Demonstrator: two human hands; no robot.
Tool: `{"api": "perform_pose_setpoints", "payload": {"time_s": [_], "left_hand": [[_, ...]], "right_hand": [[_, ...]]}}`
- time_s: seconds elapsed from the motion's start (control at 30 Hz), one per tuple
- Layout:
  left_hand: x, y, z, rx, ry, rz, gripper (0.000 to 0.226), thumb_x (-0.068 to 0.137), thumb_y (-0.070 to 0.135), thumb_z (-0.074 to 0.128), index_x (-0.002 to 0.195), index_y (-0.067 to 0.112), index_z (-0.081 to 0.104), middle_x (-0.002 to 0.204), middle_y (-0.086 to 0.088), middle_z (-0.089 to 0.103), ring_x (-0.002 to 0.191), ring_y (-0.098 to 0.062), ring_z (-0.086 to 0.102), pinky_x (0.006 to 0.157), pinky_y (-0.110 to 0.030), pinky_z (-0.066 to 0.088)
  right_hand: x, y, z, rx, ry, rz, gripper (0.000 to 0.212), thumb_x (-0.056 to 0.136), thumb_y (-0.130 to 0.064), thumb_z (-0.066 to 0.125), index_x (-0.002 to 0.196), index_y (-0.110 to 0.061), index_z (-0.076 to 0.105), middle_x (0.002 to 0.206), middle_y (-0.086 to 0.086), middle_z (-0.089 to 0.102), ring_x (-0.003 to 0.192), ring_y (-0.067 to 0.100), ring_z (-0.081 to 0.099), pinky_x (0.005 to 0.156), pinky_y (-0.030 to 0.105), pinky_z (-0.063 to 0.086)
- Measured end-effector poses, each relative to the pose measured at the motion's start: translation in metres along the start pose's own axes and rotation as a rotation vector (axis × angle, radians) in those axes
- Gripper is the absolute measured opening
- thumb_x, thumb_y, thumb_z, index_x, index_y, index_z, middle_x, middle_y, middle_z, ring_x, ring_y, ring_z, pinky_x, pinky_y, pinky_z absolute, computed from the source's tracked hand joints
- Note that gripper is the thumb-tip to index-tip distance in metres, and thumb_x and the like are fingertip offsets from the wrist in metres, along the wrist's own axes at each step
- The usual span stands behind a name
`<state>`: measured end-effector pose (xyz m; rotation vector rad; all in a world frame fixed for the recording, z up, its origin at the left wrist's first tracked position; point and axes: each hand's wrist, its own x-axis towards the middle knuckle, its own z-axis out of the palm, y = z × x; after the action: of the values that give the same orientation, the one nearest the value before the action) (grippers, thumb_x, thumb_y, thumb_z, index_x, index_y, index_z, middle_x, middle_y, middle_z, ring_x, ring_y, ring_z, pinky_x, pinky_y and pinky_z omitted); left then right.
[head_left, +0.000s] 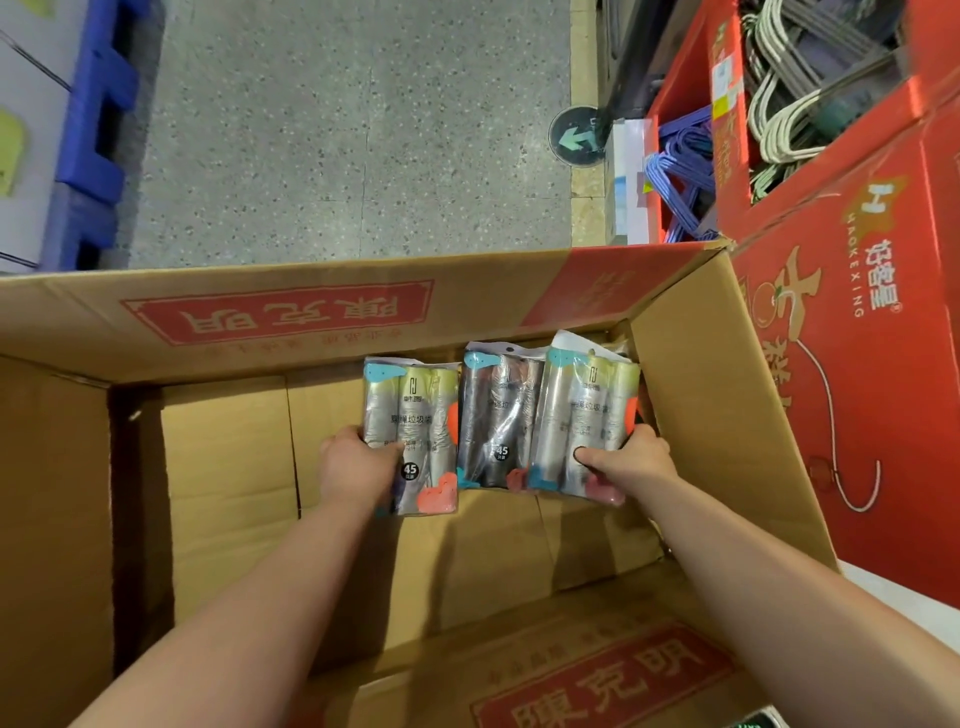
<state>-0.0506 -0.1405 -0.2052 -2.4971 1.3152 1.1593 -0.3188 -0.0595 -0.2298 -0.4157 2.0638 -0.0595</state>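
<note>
Left hand (353, 462): curled round left pack (415, 410), low in carton (701, 395).
Right hand (631, 460): curled round right pack (587, 405), thumb on front.
Middle pack (496, 415): between both, by far wall.
Progress: judged early; three packs in, much carton floor bare.

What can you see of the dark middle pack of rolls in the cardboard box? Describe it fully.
The middle pack holds dark rolls in glossy clear plastic, with a teal patch at its top, a round black 45 label and a coral patch low down. It sits near the far wall of the cardboard box, flanked by two paler packs: the left pack in the left hand, the right pack in the right hand. Neither hand touches it.
</note>
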Motion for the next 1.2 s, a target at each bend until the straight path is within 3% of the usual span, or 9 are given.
{"api": "perform_pose_setpoints", "payload": {"time_s": [0.17,0.27,0.43,0.6,0.73,0.87,0.97,1.1,1.2], "left_hand": [[-0.014,0.005,-0.005,-0.154,-0.054,-0.049,0.038,0.082,0.016,0.07,0.112,0.006,0.049,0.106,-0.015,0.061,0.089,-0.029,0.059,0.074,-0.033,0.049],[-0.025,0.006,-0.008,-0.237,-0.108,-0.056,0.038,0.086,0.013,0.067,0.115,0.008,0.043,0.102,-0.011,0.057,0.083,-0.025,0.057,0.054,-0.029,0.047],[-0.043,0.007,-0.014,-0.259,-0.124,-0.008,0.042,0.084,0.013,0.069,0.118,0.005,0.047,0.108,-0.012,0.06,0.099,-0.034,0.061,0.086,-0.043,0.053],[-0.069,0.006,-0.024,-0.414,-0.219,0.03,0.037,0.084,0.011,0.068,0.116,0.01,0.05,0.106,-0.013,0.066,0.092,-0.032,0.066,0.082,-0.05,0.056],[-0.092,0.015,-0.028,-0.461,-0.27,0.123,0.036,0.086,0.009,0.065,0.118,0.012,0.049,0.103,-0.011,0.066,0.085,-0.025,0.067,0.063,-0.035,0.055],[-0.12,0.035,-0.028,-0.552,-0.325,0.165,0.035,0.086,0.005,0.065,0.115,0.01,0.046,0.098,-0.011,0.065,0.077,-0.022,0.065,0.052,-0.028,0.05],[-0.144,0.047,-0.029,-0.594,-0.376,0.206,0.034,0.086,0.005,0.065,0.114,0.011,0.047,0.095,-0.009,0.065,0.075,-0.02,0.066,0.046,-0.026,0.049],[-0.175,0.056,-0.033,-0.612,-0.408,0.274,0.034,0.086,0.005,0.065,0.114,0.011,0.047,0.097,-0.011,0.065,0.078,-0.024,0.067,0.052,-0.029,0.051],[-0.195,0.057,-0.032,-0.62,-0.429,0.321,0.032,0.087,0.005,0.063,0.117,0.009,0.052,0.099,-0.014,0.069,0.08,-0.027,0.07,0.057,-0.033,0.056]], "right_hand": [[-0.01,0.002,0.001,0.411,-0.019,0.073,0.052,0.077,-0.011,0.078,0.114,-0.002,0.043,0.099,0.01,0.057,0.075,0.024,0.06,0.061,0.038,0.057],[-0.022,0.001,-0.001,0.479,-0.022,0.022,0.053,0.077,-0.01,0.077,0.117,-0.002,0.043,0.101,0.009,0.057,0.085,0.025,0.06,0.076,0.038,0.052],[0.016,0.031,0.021,0.466,-0.084,-0.11,0.1,0.036,-0.052,0.078,0.128,-0.022,0.051,0.115,0.003,0.065,0.104,0.028,0.064,0.091,0.047,0.053],[-0.078,-0.005,-0.018,0.444,-0.086,-0.122,0.06,0.074,-0.018,0.077,0.125,-0.01,0.048,0.117,0.013,0.059,0.107,0.032,0.059,0.09,0.043,0.05],[-0.102,0.0,-0.034,0.468,-0.068,-0.159,0.057,0.073,-0.012,0.076,0.122,-0.008,0.048,0.115,0.016,0.061,0.105,0.033,0.06,0.094,0.047,0.049],[-0.122,0.008,-0.051,0.521,-0.034,-0.241,0.088,0.058,-0.027,0.076,0.138,-0.015,0.041,0.129,0.009,0.057,0.111,0.028,0.059,0.095,0.046,0.05],[-0.139,0.019,-0.067,0.553,-0.007,-0.26,0.069,0.072,-0.014,0.073,0.134,-0.013,0.044,0.123,0.009,0.06,0.107,0.027,0.06,0.094,0.044,0.05],[-0.164,0.037,-0.085,0.563,0.04,-0.297,0.071,0.063,-0.019,0.076,0.127,-0.012,0.049,0.113,0.01,0.064,0.097,0.027,0.065,0.087,0.043,0.054],[-0.182,0.058,-0.099,0.608,0.05,-0.309,0.047,0.078,-0.004,0.069,0.118,-0.014,0.047,0.103,0.005,0.061,0.092,0.022,0.062,0.074,0.035,0.054]]}}
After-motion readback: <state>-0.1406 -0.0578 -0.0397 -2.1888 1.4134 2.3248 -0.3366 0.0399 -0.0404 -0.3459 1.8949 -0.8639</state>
